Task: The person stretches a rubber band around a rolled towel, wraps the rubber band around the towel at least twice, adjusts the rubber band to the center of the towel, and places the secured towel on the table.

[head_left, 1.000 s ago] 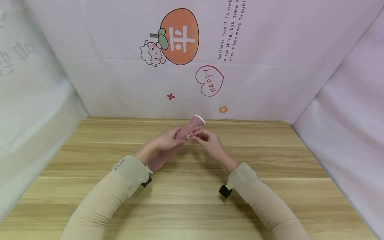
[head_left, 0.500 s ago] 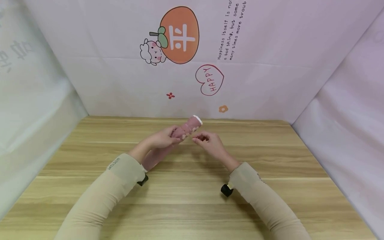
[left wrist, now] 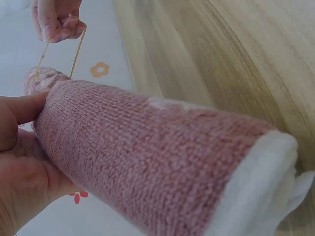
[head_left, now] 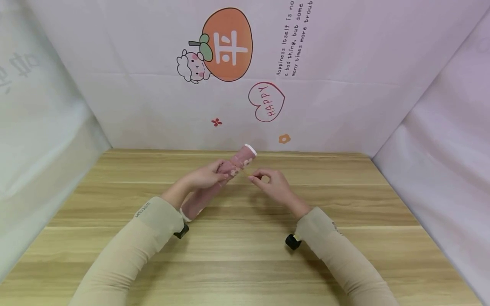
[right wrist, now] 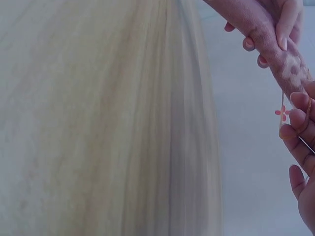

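A pink towel (head_left: 200, 201), rolled into a long tube with white ends and pale flower shapes, slants above the table. My left hand (head_left: 204, 176) grips the roll around its middle, thumb on the near side in the head view. A thin yellow rubber band (left wrist: 78, 54) loops at the towel's far part and stretches out to my right hand (head_left: 276, 187). That hand pinches the band with curled fingertips, a short way off the roll. In the right wrist view, the band (right wrist: 282, 115) runs from the towel to the fingers, which are partly cut off by the frame edge.
The wood-grain table (head_left: 237, 263) spreads below both arms. White printed cloth (head_left: 325, 106) hangs behind its far edge, with more cloth at the left and right sides. A small black device (head_left: 293, 242) sits at the right cuff.
My right hand was at the towel and has drawn away to the right, pulling the band out into a visible stretch. My left hand and the towel have shifted slightly left.
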The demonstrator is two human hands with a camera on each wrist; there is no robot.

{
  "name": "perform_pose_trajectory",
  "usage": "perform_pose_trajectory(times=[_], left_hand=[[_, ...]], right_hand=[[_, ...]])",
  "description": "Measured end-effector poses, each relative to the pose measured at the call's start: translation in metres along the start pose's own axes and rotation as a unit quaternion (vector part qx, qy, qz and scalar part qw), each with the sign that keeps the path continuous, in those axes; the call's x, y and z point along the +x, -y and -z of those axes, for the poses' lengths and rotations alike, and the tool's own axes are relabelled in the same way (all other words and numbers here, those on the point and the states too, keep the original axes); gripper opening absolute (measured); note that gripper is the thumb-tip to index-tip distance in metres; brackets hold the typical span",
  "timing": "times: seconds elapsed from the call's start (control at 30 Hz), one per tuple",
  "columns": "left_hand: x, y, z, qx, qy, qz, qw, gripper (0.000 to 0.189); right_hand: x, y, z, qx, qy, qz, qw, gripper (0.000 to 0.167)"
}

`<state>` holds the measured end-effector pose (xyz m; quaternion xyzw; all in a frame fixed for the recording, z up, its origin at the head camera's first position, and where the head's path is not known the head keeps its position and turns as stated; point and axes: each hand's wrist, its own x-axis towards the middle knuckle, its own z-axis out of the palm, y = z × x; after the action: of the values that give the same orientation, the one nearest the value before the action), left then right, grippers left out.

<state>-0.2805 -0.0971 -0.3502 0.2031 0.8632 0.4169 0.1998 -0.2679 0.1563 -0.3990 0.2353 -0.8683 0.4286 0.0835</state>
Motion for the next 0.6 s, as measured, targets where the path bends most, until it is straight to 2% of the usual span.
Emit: perform_pose_trajectory(times=[0.37, 0.6], left_hand=[[0.0023, -0.0032, -0.0014, -0.06, 0.01, 0.015, 0.998, 0.054], [0.0024, -0.0032, -0.0016, -0.046, -0.001, 0.023, 0.9987, 0.065]], right_hand=[[0.0019, 0.0046, -0.0013, 0.006, 0.003, 0.039, 0.9992, 0.014], [0.0032, 0.0045, -0.0071, 0.015, 0.004, 0.057, 0.9982, 0.013]])
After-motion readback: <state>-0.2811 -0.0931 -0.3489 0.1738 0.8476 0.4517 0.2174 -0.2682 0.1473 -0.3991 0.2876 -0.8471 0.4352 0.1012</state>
